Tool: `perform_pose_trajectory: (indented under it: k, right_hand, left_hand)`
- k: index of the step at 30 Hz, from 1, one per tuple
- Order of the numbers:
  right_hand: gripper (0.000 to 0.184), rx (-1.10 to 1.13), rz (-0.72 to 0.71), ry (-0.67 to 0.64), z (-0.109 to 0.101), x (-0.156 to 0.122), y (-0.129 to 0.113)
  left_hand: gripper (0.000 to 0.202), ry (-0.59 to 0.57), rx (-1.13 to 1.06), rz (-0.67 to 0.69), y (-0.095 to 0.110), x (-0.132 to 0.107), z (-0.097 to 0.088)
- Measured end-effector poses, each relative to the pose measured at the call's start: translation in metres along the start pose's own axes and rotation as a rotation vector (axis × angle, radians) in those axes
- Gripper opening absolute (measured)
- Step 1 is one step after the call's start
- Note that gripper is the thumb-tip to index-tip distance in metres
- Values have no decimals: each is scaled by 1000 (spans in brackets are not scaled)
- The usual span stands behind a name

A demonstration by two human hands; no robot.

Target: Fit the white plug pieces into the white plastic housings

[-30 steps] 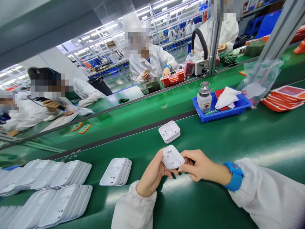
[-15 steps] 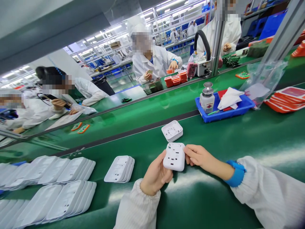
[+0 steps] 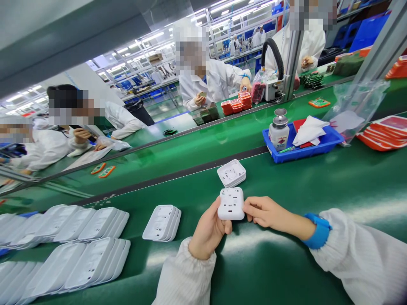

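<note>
A square white plastic cover [image 3: 231, 203] with small cut-outs is held upright above the green bench between both my hands. My left hand [image 3: 208, 233] grips its left and lower edge with curled fingers. My right hand [image 3: 265, 212], with a blue wristband [image 3: 319, 231] on the wrist, pinches its right edge. Just beyond lies a short stack of like white covers [image 3: 231, 173]. To the left, a leaning row of white covers [image 3: 162, 222] rests on the bench.
Long rows of white covers [image 3: 70, 245] fill the near left. A blue tray [image 3: 305, 148] with a dispenser bottle [image 3: 279, 132] and white cloth stands at the back right, red trays [image 3: 386, 131] beside it. Other people in white coats work across the green conveyor [image 3: 190, 148].
The white cover has turned from lying tilted and flat to standing with its cut-out face towards me, and it was lifted slightly. Both hands shifted with it.
</note>
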State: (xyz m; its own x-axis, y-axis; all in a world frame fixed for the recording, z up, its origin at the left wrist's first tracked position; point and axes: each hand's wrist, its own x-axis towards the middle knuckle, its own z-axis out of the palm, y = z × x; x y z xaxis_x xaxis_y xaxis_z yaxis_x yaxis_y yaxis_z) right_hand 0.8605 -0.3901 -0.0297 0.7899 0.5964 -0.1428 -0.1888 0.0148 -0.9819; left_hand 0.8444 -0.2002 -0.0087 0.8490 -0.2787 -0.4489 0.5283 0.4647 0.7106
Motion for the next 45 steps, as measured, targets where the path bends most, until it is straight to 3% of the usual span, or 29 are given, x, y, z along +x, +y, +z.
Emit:
perform_pose_trajectory:
  k: [9,13,15,18,20,22,27,34,37,41,45]
  right_hand:
    - [59,-52,24,-1,2,0,-5]
    - [50,-45,-34,47,4,-1,-1]
    - [38,-154,-155,172,5,-2,1]
    - [28,-523,-516,325,5,-6,3]
    - [33,-762,-734,310,6,-8,3]
    - [39,-939,-834,255,9,-9,2]
    - [42,-1186,-822,147,18,-13,-3]
    - [23,-1051,-929,150,15,-15,-5]
    - [36,-1091,-917,161,15,-14,-4]
    - [49,-1237,-796,145,17,-13,-4]
    - [30,-1214,-803,124,17,-15,-5]
  left_hand:
    - [34,-2,53,29,0,-3,1]
    - [34,25,63,49,1,-4,4]
    - [34,39,61,71,1,-3,4]
    - [33,54,36,87,-2,-3,3]
    - [33,55,22,91,-5,-2,3]
    - [34,46,27,96,-7,-2,3]
    - [37,1,27,88,-10,-3,5]
    - [42,16,46,65,-7,-3,5]
    - [39,36,37,69,-6,-3,5]
    - [37,28,38,73,-7,-4,6]
    - [39,15,36,69,-7,-3,6]
